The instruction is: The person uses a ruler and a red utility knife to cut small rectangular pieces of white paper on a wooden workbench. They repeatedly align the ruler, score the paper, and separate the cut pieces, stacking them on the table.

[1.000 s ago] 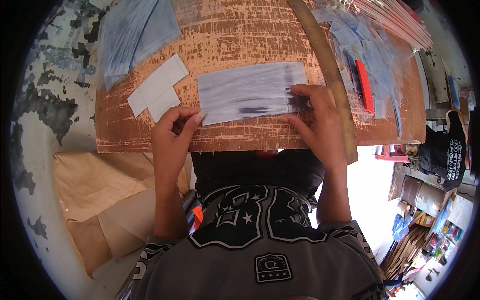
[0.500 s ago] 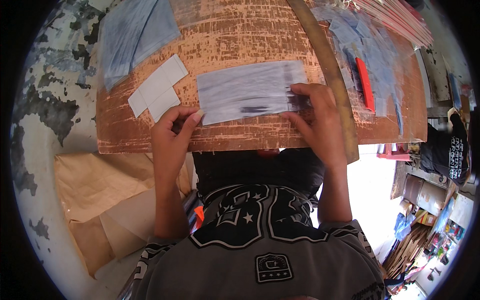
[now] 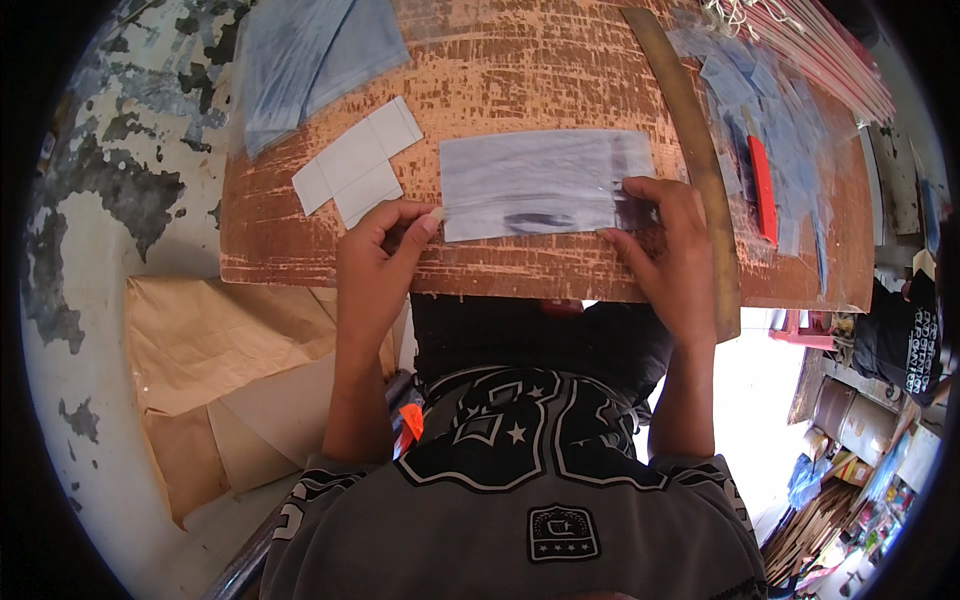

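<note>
A rectangular clear plastic sleeve (image 3: 530, 180), possibly several layers thick, lies flat on the worn wooden table in front of me. My left hand (image 3: 385, 250) has thumb and forefinger pinched together at its lower left corner. Around the right end of the sleeve, my right hand (image 3: 675, 250) has its thumb at the lower edge and its forefinger on top, gripping it. A folded white card (image 3: 360, 165) with crease lines rests just beyond my left hand.
Larger plastic sheets (image 3: 310, 70) lie at the far left. A long metal ruler (image 3: 690, 130) crosses the table right of my right hand. Beyond it are a red cutter (image 3: 762, 190), loose plastic pieces (image 3: 800, 130) and a bundle of pink-and-white sticks (image 3: 820, 50). Brown paper (image 3: 230, 330) sits below left.
The whole view has shifted and turned slightly, so everything appears further right. Both hands keep the same hold on the plastic sleeve, which stays in place on the table.
</note>
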Action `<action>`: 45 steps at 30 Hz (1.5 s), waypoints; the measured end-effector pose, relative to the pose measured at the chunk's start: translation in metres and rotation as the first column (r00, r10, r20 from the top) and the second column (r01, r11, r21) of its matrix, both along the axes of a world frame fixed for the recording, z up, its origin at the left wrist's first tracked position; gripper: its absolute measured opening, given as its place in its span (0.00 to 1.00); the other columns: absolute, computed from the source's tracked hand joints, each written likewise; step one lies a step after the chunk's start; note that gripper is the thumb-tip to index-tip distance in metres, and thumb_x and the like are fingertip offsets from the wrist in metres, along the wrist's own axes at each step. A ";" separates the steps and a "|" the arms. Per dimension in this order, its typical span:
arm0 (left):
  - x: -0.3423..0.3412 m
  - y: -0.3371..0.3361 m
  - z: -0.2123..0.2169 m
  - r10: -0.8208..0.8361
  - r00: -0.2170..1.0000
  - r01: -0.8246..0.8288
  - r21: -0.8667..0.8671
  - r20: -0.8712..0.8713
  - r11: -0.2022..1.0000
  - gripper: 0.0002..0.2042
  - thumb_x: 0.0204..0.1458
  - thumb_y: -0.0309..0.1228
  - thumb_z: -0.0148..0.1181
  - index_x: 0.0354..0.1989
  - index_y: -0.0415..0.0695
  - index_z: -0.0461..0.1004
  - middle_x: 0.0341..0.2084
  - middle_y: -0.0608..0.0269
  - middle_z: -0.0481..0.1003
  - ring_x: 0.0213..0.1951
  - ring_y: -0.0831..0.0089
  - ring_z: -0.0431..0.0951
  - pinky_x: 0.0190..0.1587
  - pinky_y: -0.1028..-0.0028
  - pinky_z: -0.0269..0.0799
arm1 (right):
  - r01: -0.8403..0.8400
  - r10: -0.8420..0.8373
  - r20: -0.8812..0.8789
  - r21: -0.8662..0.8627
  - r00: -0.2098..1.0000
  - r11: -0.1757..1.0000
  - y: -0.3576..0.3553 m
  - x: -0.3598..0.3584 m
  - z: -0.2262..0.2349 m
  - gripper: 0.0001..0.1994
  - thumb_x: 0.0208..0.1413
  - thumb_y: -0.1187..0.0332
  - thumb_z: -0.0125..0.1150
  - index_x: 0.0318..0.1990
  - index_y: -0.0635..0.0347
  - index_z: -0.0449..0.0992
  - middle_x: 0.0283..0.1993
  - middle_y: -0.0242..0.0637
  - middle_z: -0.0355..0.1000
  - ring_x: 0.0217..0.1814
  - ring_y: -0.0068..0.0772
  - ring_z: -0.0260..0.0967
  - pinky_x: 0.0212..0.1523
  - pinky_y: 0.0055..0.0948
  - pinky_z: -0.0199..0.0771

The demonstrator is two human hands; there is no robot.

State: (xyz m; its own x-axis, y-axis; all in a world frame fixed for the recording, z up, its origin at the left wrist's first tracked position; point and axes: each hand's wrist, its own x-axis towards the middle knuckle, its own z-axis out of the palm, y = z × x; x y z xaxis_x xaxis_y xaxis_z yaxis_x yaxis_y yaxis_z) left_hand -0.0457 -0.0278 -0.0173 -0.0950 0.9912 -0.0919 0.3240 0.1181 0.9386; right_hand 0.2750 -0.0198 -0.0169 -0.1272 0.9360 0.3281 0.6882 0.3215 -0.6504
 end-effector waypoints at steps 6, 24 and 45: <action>-0.003 0.000 -0.001 -0.019 1.000 0.019 -0.003 0.005 1.000 0.11 0.68 0.31 0.69 0.50 0.36 0.86 0.36 0.68 0.85 0.40 0.83 0.79 0.46 0.79 0.74 | 0.016 -0.016 -0.021 -0.011 1.000 1.000 -0.001 0.000 -0.001 0.26 0.51 0.72 0.81 0.58 0.60 0.79 0.53 0.45 0.77 0.58 0.53 0.74 0.58 0.46 0.76; 0.062 0.046 0.025 -0.234 0.833 0.490 0.472 -0.501 0.733 0.06 0.64 0.26 0.67 0.44 0.37 0.83 0.41 0.55 0.83 0.45 0.57 0.81 0.51 0.63 0.75 | -0.012 0.014 -0.042 0.053 0.999 0.999 0.000 0.004 -0.001 0.20 0.58 0.70 0.77 0.56 0.63 0.79 0.49 0.47 0.76 0.54 0.51 0.75 0.56 0.45 0.76; 0.102 0.095 -0.007 -0.402 0.688 0.720 0.497 -0.605 0.484 0.06 0.58 0.24 0.70 0.40 0.39 0.78 0.40 0.55 0.78 0.44 0.54 0.78 0.49 0.59 0.74 | -0.105 0.106 -0.037 0.016 0.994 0.994 -0.001 0.020 0.011 0.16 0.55 0.78 0.74 0.51 0.61 0.81 0.54 0.41 0.80 0.61 0.49 0.77 0.59 0.44 0.78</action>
State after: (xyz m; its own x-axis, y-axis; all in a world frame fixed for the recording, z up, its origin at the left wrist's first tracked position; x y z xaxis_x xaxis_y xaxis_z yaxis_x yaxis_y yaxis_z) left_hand 0.0565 0.0669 -0.0244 0.6397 0.5896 0.4932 0.3952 -0.8026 0.4468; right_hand 0.2953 -0.0206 -0.0057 -0.2123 0.9133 0.3475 0.6247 0.4003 -0.6704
